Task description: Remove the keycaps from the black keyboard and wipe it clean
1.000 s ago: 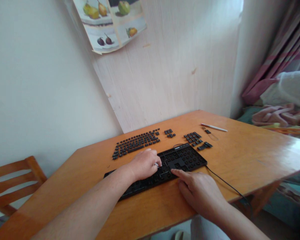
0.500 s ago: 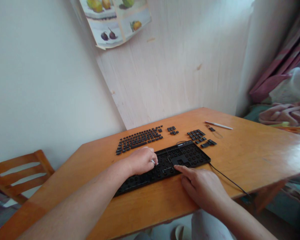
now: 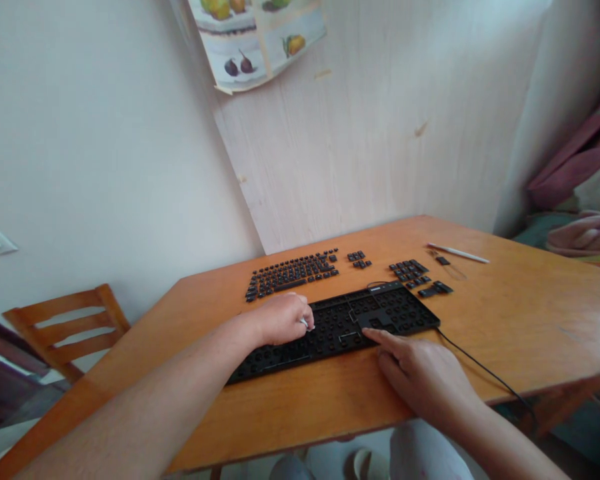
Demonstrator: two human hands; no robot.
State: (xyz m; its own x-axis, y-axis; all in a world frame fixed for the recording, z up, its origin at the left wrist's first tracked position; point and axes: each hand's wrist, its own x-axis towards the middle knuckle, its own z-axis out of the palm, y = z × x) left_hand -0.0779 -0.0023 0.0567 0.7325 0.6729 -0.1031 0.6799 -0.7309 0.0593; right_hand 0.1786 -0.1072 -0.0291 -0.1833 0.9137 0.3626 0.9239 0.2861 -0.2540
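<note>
A black keyboard base [image 3: 330, 350] with its keycaps off lies at a slant on the wooden table. Over its middle, my left hand [image 3: 286, 320] is closed, fingertips down at the key sockets. A small white thing [image 3: 305, 323] shows between those fingers, too little of it visible to name. My right hand [image 3: 420, 363] rests at the front edge, index finger stretched out onto the base beside a thin metal wire bracket. My left hand and forearm hide part of the base.
Behind the base, removed keycaps [image 3: 293, 273] lie in rows, with smaller groups and number-pad keycaps [image 3: 409, 271] farther right. A white pen [image 3: 459, 253] and a small dark object with a loop [image 3: 443, 261] lie beyond. A cable [image 3: 485, 365] runs off the right edge. A wooden chair [image 3: 75, 327] stands left.
My left hand has shifted slightly left along the keyboard base, still closed. My right finger keeps its place on the base. The whole view has swung a little to the left.
</note>
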